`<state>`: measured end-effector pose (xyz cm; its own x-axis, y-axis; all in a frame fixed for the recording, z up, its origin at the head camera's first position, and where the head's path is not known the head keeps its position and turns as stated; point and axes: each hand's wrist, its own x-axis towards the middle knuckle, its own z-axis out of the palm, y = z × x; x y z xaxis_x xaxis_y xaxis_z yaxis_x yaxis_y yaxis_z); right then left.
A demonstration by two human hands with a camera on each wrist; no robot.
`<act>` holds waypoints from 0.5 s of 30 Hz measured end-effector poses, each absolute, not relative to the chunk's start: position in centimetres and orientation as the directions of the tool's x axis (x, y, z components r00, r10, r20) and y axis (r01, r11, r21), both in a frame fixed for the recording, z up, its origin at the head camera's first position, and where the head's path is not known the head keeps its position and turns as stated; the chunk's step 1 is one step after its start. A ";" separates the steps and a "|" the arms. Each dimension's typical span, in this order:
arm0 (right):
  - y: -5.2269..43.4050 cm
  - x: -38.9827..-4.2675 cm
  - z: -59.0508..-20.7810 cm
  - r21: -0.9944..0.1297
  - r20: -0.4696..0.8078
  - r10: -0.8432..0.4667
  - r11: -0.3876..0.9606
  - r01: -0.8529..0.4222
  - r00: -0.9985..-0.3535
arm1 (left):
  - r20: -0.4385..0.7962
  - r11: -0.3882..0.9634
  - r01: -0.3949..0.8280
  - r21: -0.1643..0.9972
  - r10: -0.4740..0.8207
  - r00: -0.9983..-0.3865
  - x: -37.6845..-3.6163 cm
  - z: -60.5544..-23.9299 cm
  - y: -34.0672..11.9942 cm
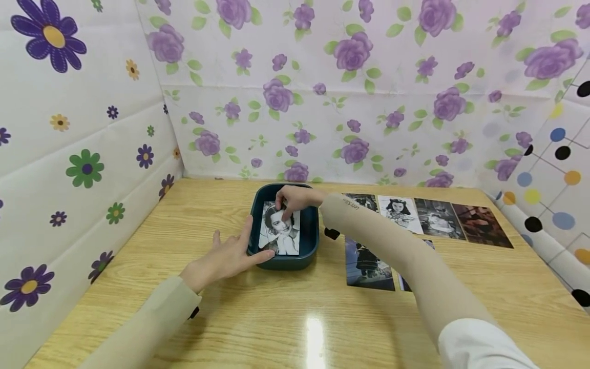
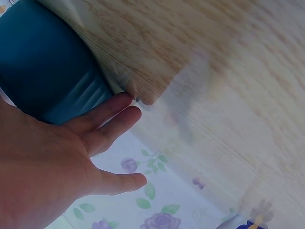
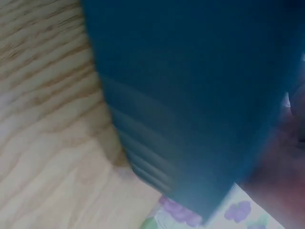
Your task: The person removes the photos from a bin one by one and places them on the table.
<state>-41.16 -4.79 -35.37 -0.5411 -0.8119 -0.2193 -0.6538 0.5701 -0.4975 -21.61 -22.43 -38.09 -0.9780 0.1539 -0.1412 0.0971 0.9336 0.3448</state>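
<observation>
A dark teal plastic bin (image 1: 288, 263) stands on the table, with a black-and-white portrait photo (image 1: 288, 244) of a person inside. My right hand (image 1: 295, 199) reaches in over the bin's right side, its curled fingers and thumb pinching at the upper part of the photo. In the right wrist view the bin's wall (image 3: 181, 105) hides most of that hand. My left hand (image 1: 230, 255) lies along the bin's left side with fingers extended, thumb over the near rim. In the left wrist view, straight fingers (image 2: 112, 126) rest beside the bin's ribbed wall (image 2: 52, 62).
To the right, several photos lie in a row, among them a girl's drawing-like picture (image 1: 400, 212) and a dark reddish print (image 1: 481, 225). A bluish photo (image 1: 369, 266) lies nearer, partly covered by my right forearm. Flowered sheets (image 1: 322, 118) line the back and left.
</observation>
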 end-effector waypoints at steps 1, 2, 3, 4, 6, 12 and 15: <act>-4.5 -41.1 -35.0 -0.528 -0.212 -0.810 0.565 -0.633 -0.546 | -0.145 0.934 0.096 0.345 0.154 -0.977 -21.6 -38.1 -22.4; -4.2 -41.2 -34.6 -0.551 -0.204 -0.809 0.560 -0.619 -0.551 | -0.148 0.934 0.094 0.345 0.153 -0.977 -21.6 -38.0 -22.4; -3.8 -41.2 -34.1 -0.572 -0.198 -0.807 0.556 -0.604 -0.556 | -0.150 0.934 0.093 0.344 0.152 -0.977 -21.6 -38.0 -22.4; -3.4 -41.3 -33.6 -0.592 -0.190 -0.805 0.551 -0.589 -0.562 | -0.152 0.934 0.093 0.346 0.153 -0.977 -21.6 -38.0 -22.4; -2.4 -41.3 -32.4 -0.620 -0.178 -0.804 0.540 -0.570 -0.568 | -0.152 0.934 0.093 0.346 0.154 -0.976 -21.6 -38.0 -22.4; 1.7 -41.6 -29.9 -0.682 -0.135 -0.825 0.479 -0.552 -0.549 | -0.148 0.932 0.099 0.348 0.159 -0.976 -21.6 -38.0 -22.5; 4.8 -41.7 -29.1 -0.686 -0.129 -0.827 0.472 -0.553 -0.547 | -0.147 0.926 0.102 0.362 0.165 -0.975 -21.6 -38.1 -22.4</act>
<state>-41.66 4.78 -29.10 -0.5467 -0.8274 -0.1289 -0.5532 0.4724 -0.6861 -21.55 -22.41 -38.13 -0.9754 0.1646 -0.1469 0.1018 0.9265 0.3623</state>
